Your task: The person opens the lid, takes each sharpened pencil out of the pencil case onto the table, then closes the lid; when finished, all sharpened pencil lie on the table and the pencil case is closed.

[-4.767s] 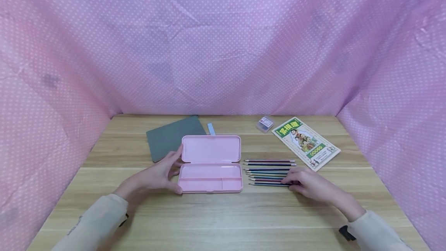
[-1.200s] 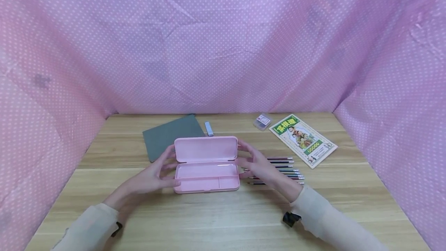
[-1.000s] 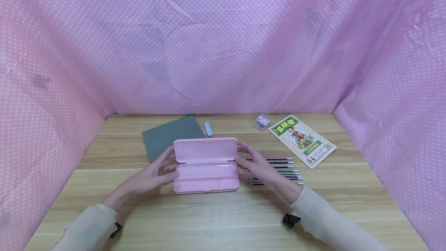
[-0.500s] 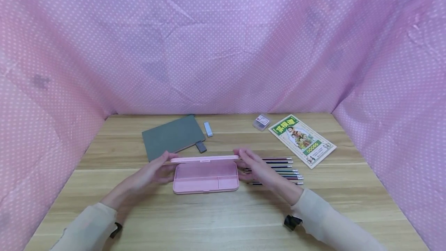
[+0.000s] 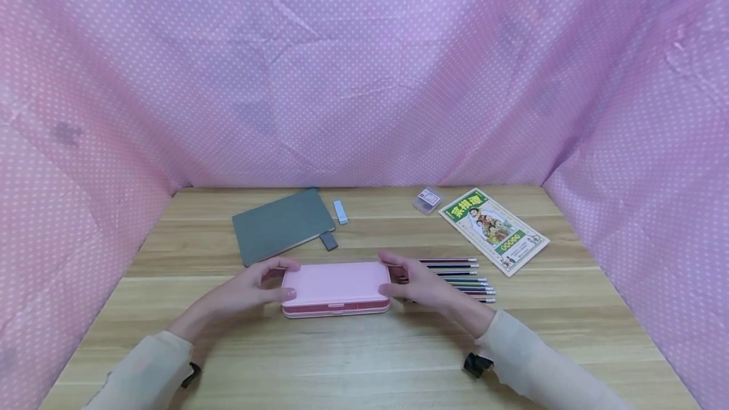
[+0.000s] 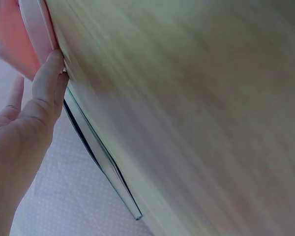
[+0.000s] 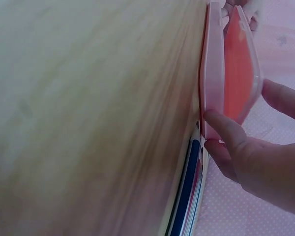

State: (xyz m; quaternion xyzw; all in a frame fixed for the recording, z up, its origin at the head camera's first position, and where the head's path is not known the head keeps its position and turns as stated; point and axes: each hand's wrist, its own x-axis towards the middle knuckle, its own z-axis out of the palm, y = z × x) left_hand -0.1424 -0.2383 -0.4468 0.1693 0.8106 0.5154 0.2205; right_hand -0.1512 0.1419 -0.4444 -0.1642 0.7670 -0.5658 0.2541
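Left hand (image 5: 250,288) sits lower centre-left of the head view, thumb on the near edge and fingers curled over the far left corner of the flat pink plastic pencil case (image 5: 336,287), so it grips that left end; the left wrist view shows the same hand (image 6: 24,123) with a fingertip pressed against the case's rim (image 6: 37,29). Right hand (image 5: 418,283) mirrors it lower centre-right, fingers over the far right corner, thumb at the near side, gripping the right end; in the right wrist view this hand (image 7: 258,162) pinches the case (image 7: 226,73) where lid and tray meet, and a thin gap shows there, lid not fully seated. The case lies directly between the two hands, long axis running left-right across the frame, both hands equally near, one at each short end. It looks matte pale pink, rounded corners, darker pink band along the near seam, lid down, resting on the light wooden table (image 5: 364,359). Just right of the case, partly under the right hand, a row of striped pencils (image 5: 464,280) lies parallel to it. Further out: grey flat notebook (image 5: 280,225) upper left of the case, small dark eraser (image 5: 328,241) at its corner, small white-blue block (image 5: 340,211), clear small box (image 5: 428,200), and green-bordered illustrated booklet (image 5: 494,230) at centre-right.
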